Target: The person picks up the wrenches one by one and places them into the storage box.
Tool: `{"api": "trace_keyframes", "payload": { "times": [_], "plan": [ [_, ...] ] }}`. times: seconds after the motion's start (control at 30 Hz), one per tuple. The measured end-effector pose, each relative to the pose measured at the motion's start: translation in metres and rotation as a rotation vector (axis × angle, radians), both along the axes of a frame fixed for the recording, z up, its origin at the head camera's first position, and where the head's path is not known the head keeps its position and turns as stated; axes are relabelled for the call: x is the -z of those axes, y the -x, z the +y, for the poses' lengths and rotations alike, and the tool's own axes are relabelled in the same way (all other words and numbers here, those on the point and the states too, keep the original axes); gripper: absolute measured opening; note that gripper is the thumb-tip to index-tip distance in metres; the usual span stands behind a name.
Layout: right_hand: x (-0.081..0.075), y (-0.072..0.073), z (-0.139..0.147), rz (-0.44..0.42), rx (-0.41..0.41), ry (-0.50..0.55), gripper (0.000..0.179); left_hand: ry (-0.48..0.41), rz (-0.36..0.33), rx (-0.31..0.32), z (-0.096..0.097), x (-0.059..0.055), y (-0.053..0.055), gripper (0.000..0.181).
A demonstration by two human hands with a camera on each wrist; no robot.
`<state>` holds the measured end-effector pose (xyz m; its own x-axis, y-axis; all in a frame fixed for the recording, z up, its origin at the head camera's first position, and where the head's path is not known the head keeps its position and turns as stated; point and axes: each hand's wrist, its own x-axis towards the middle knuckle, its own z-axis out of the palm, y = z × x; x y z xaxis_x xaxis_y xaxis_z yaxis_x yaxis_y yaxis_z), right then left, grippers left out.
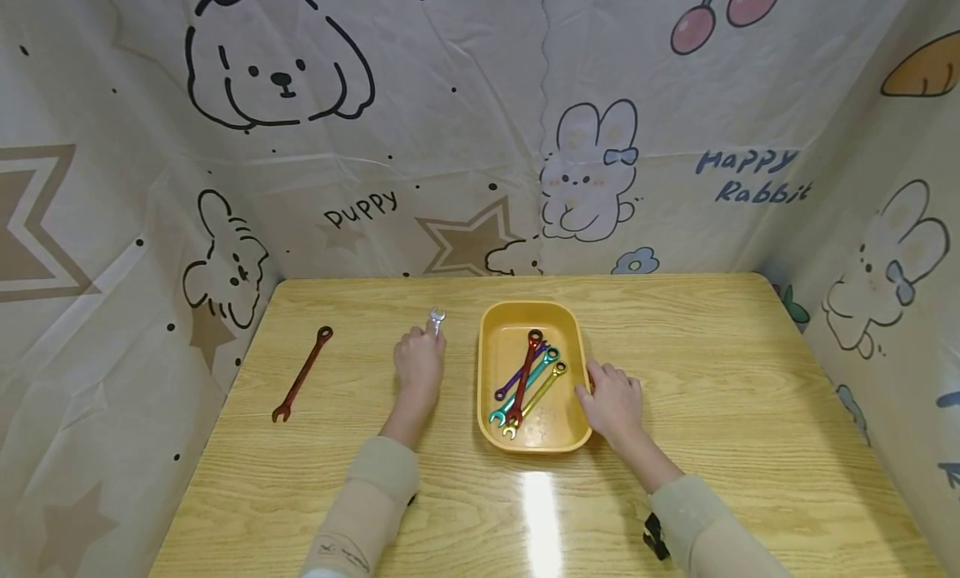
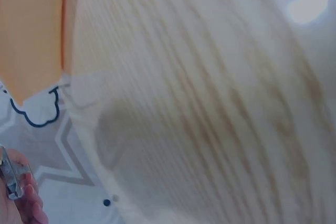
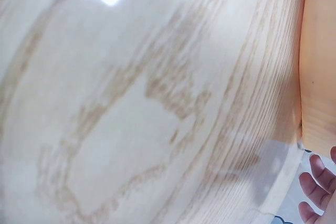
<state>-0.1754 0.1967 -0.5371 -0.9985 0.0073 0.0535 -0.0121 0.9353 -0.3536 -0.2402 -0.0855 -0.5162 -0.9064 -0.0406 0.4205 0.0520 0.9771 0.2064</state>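
My left hand (image 1: 420, 363) grips a silver combination wrench (image 1: 437, 316), whose open-end jaws poke out past the fingers in the head view. In the left wrist view the wrench (image 2: 11, 179) lies against the fingers at the lower left edge. My right hand (image 1: 615, 401) holds the right rim of a yellow plastic tray (image 1: 534, 308), the thumb over the rim. Its other fingers (image 3: 315, 187) spread loosely in the right wrist view. Inside the tray lie a red wrench (image 1: 527, 374), a teal wrench (image 1: 534, 386), a gold wrench (image 1: 543, 399) and a purple wrench (image 1: 513, 382), overlapping.
A second red wrench (image 1: 302, 374) lies on the wooden table (image 1: 712, 353), left of my left hand. Printed cloth walls (image 1: 465, 128) enclose the table at the back and on both sides.
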Motion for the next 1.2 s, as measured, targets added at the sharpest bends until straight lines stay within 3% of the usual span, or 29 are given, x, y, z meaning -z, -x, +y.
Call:
{"api": "trace_keyframes", "payload": {
  "times": [0.2,0.53,0.87,1.2],
  "plan": [
    [-0.001,0.0,0.0,-0.01,0.0,0.002,0.039,0.02,-0.021,0.022,0.012,-0.005,-0.001,0.025],
    [0.0,0.0,0.0,0.0,0.0,0.006,0.037,0.06,0.021,0.046,0.031,-0.004,-0.004,0.024],
    [0.001,0.0,0.0,0.011,0.003,0.014,0.034,0.08,-0.023,0.062,0.051,-0.005,-0.005,0.028],
    [0.001,0.0,0.0,0.009,0.001,0.015,0.035,0.111,0.021,0.089,0.07,-0.006,-0.005,0.022]
  ]
}}
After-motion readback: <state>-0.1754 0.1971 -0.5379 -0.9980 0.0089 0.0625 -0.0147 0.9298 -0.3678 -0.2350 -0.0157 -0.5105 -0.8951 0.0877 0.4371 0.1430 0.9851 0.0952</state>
